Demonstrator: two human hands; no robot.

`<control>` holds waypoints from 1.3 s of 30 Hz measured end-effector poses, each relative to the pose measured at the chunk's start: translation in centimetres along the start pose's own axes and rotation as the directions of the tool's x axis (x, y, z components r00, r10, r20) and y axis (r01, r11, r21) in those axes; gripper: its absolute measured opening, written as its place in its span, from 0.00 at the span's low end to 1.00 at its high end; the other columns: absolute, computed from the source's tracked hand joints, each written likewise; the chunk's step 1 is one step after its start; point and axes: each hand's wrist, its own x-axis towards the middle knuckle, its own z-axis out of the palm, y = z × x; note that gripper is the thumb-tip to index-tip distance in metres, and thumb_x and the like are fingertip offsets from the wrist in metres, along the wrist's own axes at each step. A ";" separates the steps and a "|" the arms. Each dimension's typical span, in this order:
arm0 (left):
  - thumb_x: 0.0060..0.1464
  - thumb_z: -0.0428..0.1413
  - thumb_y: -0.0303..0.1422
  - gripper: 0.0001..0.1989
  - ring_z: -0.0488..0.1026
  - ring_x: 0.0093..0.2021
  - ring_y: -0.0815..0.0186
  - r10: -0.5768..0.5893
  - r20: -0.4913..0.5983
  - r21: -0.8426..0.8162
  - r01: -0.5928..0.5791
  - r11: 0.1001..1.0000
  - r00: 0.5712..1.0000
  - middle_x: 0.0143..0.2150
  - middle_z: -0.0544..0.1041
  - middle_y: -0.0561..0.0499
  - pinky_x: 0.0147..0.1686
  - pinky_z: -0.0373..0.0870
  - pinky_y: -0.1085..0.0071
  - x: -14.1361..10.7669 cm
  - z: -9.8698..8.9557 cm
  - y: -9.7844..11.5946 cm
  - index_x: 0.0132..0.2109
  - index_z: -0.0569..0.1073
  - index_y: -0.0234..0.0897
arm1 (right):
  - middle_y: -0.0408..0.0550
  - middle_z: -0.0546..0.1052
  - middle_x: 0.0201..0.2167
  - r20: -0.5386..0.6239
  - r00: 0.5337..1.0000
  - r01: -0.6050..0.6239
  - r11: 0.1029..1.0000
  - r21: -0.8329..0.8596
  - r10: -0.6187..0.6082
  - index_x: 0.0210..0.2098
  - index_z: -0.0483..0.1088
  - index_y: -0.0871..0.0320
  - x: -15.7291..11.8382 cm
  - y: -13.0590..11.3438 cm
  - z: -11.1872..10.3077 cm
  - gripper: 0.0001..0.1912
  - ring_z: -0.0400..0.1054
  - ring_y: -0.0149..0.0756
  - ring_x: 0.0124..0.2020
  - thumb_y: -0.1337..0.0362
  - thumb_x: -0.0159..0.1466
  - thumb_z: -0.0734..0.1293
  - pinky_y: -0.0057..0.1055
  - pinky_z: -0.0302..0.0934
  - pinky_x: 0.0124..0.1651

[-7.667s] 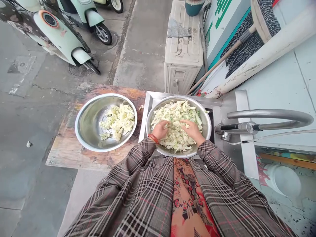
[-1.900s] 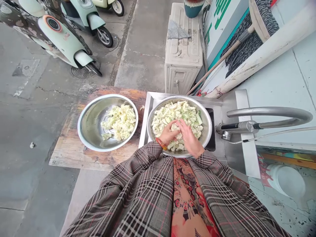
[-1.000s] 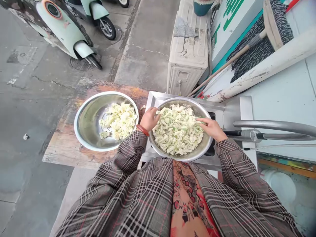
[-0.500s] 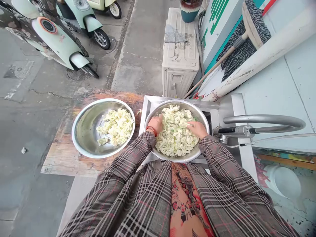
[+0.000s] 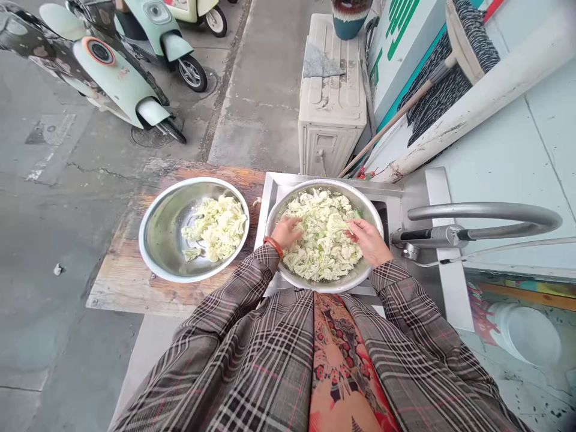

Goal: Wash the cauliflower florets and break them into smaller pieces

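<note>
Down at six o'clock, taking the full bowl as the dial, a plaid jacket fills the near edge, open over a red patterned garment. Its sleeves lead up to two bare hands over the steel bowl of cauliflower. At three o'clock the right hand has its thumb and fingers pinched on a floret, which it holds above the others. At nine o'clock the left hand, with an orange-red bracelet at the wrist, has bent fingers at the edge of the heap; I cannot tell whether they grip anything. Cauliflower pieces cover most of the bowl's inside, and the bowl sits over a steel sink. Also at nine, farther out, a second bowl stands on a worn wooden bench, more florets gathered on its right side. A small scrap lies on the bench between the bowls. At three o'clock, beyond the rim, is the curved faucet; toward four, a white bucket. Farther off at twelve stands a beige metal unit bearing a grey cloth and a pot. Between one and two leans a mop behind a pale pipe. Out toward ten, mint-green scooters are parked on grey pavement.
</note>
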 end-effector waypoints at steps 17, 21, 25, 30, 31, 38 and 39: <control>0.52 0.57 0.37 0.14 0.73 0.36 0.63 -0.104 0.106 -0.470 0.142 0.871 0.989 0.38 0.75 0.47 0.36 0.72 0.66 -1.6 -2.9 2.2 0.44 0.70 0.34 | 0.46 0.78 0.31 0.195 0.943 0.292 0.387 -0.875 -0.270 0.42 0.76 0.53 1.7 -4.3 -1.7 0.13 0.70 0.38 0.32 0.56 0.62 0.65 0.32 0.61 0.38; 0.53 0.52 0.24 0.21 0.72 0.45 0.57 0.009 0.072 0.096 -0.016 0.995 0.997 0.47 0.72 0.42 0.48 0.70 0.59 -1.1 0.3 3.2 0.55 0.69 0.37 | 0.59 0.73 0.53 0.235 0.955 0.273 0.232 -0.934 -0.179 0.63 0.61 0.58 4.0 -0.9 1.4 0.27 0.67 0.49 0.51 0.61 0.66 0.63 0.40 0.62 0.48; 0.49 0.54 0.20 0.24 0.71 0.51 0.50 -0.077 0.222 0.399 -0.019 0.917 0.972 0.54 0.67 0.36 0.49 0.69 0.55 0.2 3.0 4.0 0.54 0.70 0.36 | 0.66 0.68 0.58 0.295 0.952 0.297 0.014 -0.955 -0.078 0.65 0.58 0.62 4.7 1.9 3.4 0.29 0.62 0.55 0.56 0.74 0.65 0.57 0.47 0.60 0.53; 0.47 0.56 0.21 0.23 0.73 0.47 0.52 -0.091 0.252 0.380 -0.012 0.925 0.964 0.52 0.69 0.37 0.47 0.70 0.58 1.6 2.3 3.9 0.52 0.72 0.36 | 0.64 0.62 0.63 0.328 0.942 0.325 0.059 -0.944 0.064 0.66 0.57 0.55 6.0 0.9 1.8 0.31 0.64 0.54 0.56 0.72 0.64 0.59 0.44 0.61 0.52; 0.49 0.55 0.21 0.22 0.74 0.46 0.54 -0.081 0.255 0.368 -0.020 0.930 0.964 0.51 0.70 0.39 0.46 0.70 0.59 1.6 1.7 3.8 0.52 0.73 0.38 | 0.62 0.60 0.65 0.325 0.945 0.320 0.095 -0.943 0.041 0.67 0.57 0.53 6.1 0.5 1.3 0.31 0.64 0.53 0.56 0.70 0.64 0.61 0.43 0.62 0.51; 0.54 0.52 0.27 0.14 0.73 0.42 0.62 -0.045 0.017 -0.353 0.048 0.935 0.999 0.44 0.73 0.47 0.41 0.72 0.65 -1.0 -0.3 4.8 0.48 0.73 0.38 | 0.58 0.72 0.53 0.071 0.934 0.275 0.576 -0.770 -0.351 0.59 0.64 0.56 2.4 -1.0 0.1 0.25 0.67 0.48 0.53 0.53 0.66 0.61 0.45 0.62 0.54; 0.55 0.54 0.30 0.13 0.73 0.39 0.64 -0.100 0.086 -0.472 0.129 0.872 0.991 0.42 0.73 0.48 0.36 0.72 0.68 -1.4 0.0 5.2 0.48 0.73 0.39 | 0.57 0.73 0.52 0.063 0.941 0.273 0.634 -0.723 -0.333 0.58 0.66 0.56 1.7 -1.2 0.7 0.24 0.67 0.48 0.53 0.52 0.66 0.61 0.45 0.62 0.55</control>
